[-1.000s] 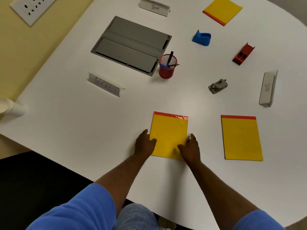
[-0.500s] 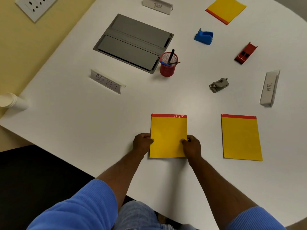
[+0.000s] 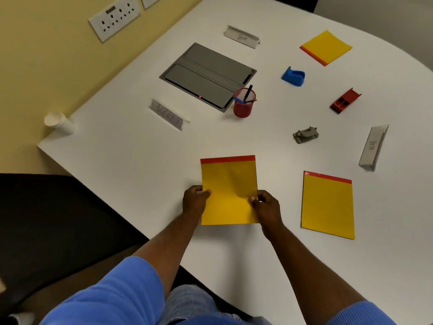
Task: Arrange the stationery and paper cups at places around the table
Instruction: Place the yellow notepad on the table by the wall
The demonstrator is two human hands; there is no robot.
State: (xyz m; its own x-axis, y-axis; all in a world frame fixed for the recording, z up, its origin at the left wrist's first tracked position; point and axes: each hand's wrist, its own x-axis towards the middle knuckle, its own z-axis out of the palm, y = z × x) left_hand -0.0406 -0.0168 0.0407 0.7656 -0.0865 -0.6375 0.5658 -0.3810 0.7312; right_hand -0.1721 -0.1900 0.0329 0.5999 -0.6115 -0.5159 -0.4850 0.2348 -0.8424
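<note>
Here both hands hold one yellow paper pad with a red top strip (image 3: 229, 191) by its side edges. The left hand (image 3: 194, 201) has its fingers (image 3: 206, 192) curled closed on the left edge, thumb on top; the right hand (image 3: 266, 206) pinches the right edge the same way. The pad sits square to the near edge of the white rounded desk (image 3: 117, 160); whether it lies flat or is lifted slightly cannot be told.

The step in hand looks like setting this pad at the near place, below the folded white name card reading "SOCKET" (image 3: 169, 114). A second yellow pad (image 3: 327, 205) already lies flat well to its right, near the folded card reading "BETA" (image 3: 373, 147), and a third yellow pad (image 3: 326, 47) lies at the far side.

The stack of white paper cups (image 3: 58, 121) stands at the far-left corner of the desk, not yet given out. The red mesh pen holder (image 3: 243, 103) with pens stands mid-desk.

Next, probably, the fingers release the pad once it is straight; then a reach left for the cups, separating one from the stack, which needs a light grip so the paper does not crush.
</note>
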